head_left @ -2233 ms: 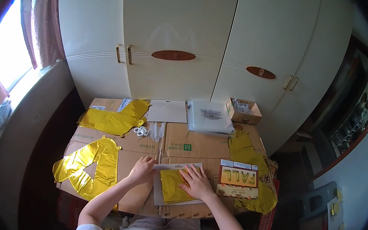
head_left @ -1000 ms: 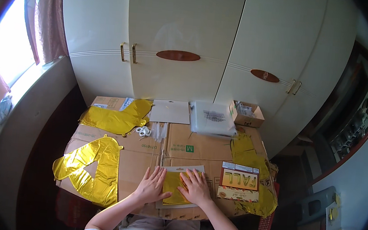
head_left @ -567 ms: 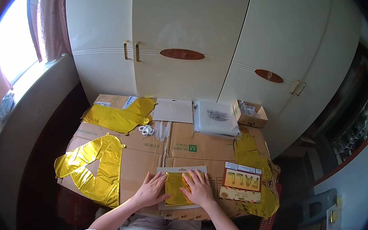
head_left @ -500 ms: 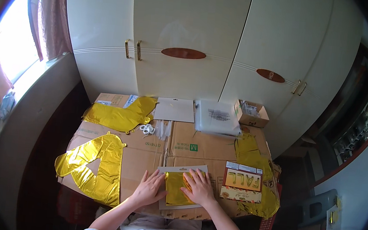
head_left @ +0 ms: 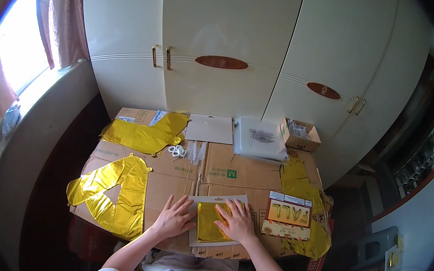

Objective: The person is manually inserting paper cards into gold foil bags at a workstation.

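Note:
A gold foil balloon folded into a flat rectangle (head_left: 207, 227) lies on a grey backing card (head_left: 215, 244) with a hang hole at its far edge. My right hand (head_left: 235, 220) rests flat on the foil's right side, fingers spread. Along the card's left edge lies my left hand (head_left: 173, 218), fingers stretched out, touching the card and the cardboard beside it. To the left an unfolded gold foil letter balloon (head_left: 130, 195) is spread out, shaped like an A. Right of my hands is a printed card (head_left: 287, 215) showing gold letters, on top of more gold foil (head_left: 316, 239).
Flattened cardboard (head_left: 172, 169) covers the table. Toward the back are another gold foil balloon (head_left: 144, 135), white ribbon coils (head_left: 177, 151), clear straws (head_left: 196, 152), a grey card (head_left: 209, 129), a stack of clear plastic bags (head_left: 260, 139) and a small carton (head_left: 300, 138). Tall white cabinets (head_left: 228, 21) stand behind.
My left hand has shifted slightly left and down, off the foil's edge. The right hand stays on the foil. The whole view has moved a little.

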